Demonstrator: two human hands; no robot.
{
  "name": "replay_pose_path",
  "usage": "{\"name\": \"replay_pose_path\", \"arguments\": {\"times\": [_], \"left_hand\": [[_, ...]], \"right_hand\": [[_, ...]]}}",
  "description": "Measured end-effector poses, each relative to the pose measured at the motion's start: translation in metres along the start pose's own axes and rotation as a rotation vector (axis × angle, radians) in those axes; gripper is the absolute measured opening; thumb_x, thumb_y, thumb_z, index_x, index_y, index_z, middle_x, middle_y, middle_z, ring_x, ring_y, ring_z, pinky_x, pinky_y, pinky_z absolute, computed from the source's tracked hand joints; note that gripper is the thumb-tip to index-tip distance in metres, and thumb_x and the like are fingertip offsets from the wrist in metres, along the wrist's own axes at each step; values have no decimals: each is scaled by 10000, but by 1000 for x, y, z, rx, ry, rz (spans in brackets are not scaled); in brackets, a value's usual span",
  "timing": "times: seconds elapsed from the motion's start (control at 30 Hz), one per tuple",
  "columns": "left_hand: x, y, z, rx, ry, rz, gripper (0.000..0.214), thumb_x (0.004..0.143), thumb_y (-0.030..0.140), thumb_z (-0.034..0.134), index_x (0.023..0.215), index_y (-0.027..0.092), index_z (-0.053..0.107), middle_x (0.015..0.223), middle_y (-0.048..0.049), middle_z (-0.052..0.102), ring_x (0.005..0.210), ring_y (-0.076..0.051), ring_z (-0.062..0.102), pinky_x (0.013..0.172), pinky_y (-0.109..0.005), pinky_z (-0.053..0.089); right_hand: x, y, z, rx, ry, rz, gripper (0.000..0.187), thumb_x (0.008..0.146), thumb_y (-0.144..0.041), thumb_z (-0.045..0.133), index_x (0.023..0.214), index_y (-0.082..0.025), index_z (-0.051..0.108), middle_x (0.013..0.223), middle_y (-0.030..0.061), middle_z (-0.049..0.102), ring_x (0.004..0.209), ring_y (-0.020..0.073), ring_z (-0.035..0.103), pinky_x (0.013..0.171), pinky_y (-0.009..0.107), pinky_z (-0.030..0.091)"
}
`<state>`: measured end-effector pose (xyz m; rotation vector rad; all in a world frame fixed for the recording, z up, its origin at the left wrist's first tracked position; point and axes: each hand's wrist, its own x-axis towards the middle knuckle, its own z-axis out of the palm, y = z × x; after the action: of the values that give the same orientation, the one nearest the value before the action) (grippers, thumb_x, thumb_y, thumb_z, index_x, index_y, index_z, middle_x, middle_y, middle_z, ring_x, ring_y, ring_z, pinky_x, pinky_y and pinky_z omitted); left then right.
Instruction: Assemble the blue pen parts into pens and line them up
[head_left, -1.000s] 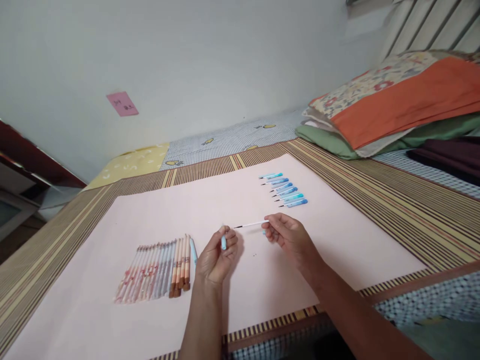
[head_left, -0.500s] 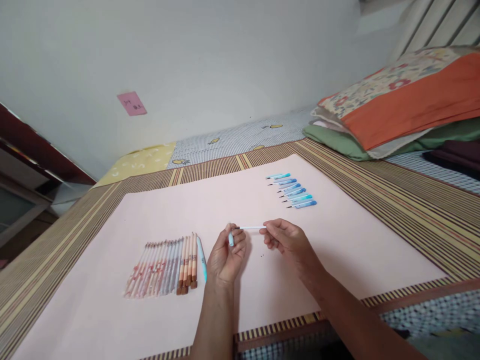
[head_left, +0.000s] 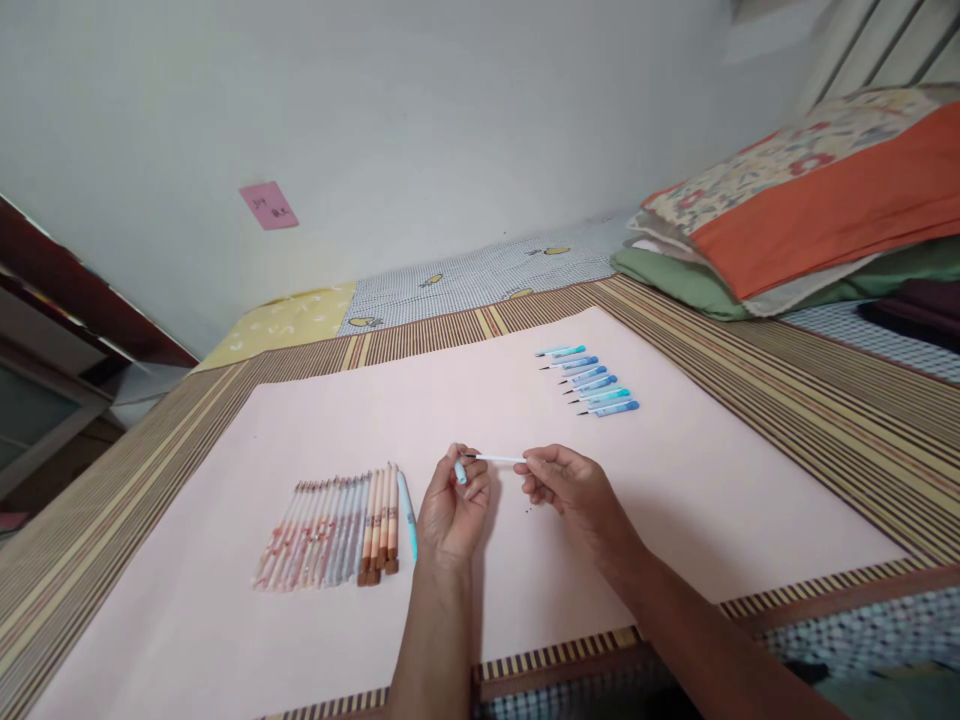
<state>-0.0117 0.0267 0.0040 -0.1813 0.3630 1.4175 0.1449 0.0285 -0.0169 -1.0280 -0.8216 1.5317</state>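
Pinched in my left hand (head_left: pixel 454 505) is a short light-blue pen part (head_left: pixel 460 471). A thin white pen refill (head_left: pixel 499 459) reaches across the gap between my hands, its dark tip at my left fingertips. My right hand (head_left: pixel 562 480) grips the refill's other end between thumb and fingers. Whether the left fingers also press on the dark tip is too small to tell. Just left of my left wrist lies a single light-blue pen (head_left: pixel 407 512). Both hands are above a pale pink sheet (head_left: pixel 555 590).
Left on the sheet, a row of clear pens (head_left: pixel 311 540) adjoins several peach pens with brown ends (head_left: pixel 380 530). Blue pen parts and refills (head_left: pixel 592 382) lie at the back right. Beyond are a striped mat (head_left: pixel 750 420), folded pillows (head_left: pixel 810 210) and a wall (head_left: pixel 450 130).
The refill has tilted slightly, its right end now a little lower. My hands keep the same grips, and the camera view has shifted slightly.
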Motion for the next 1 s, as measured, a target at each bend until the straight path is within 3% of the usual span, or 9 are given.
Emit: {"name": "replay_pose_path", "arguments": {"times": [0.63,1.0], "left_hand": [[3,-1,-3,49,-3,95,222,998,113,445,827,110,585,734,-19,532,527,-43,454,419,-135,330],[5,-8,-2,235,71,326,170,913,53,567,761,111,616,702,-17,595,517,-45,493,400,-135,309]], "right_hand": [[-6,5,6,54,31,18,325,641,-414,870,786,-173,707,785,87,770,615,157,641,574,294,489],[-11,11,14,42,53,10,299,630,-387,860,733,-176,674,755,87,767,608,178,663,564,304,501]]}}
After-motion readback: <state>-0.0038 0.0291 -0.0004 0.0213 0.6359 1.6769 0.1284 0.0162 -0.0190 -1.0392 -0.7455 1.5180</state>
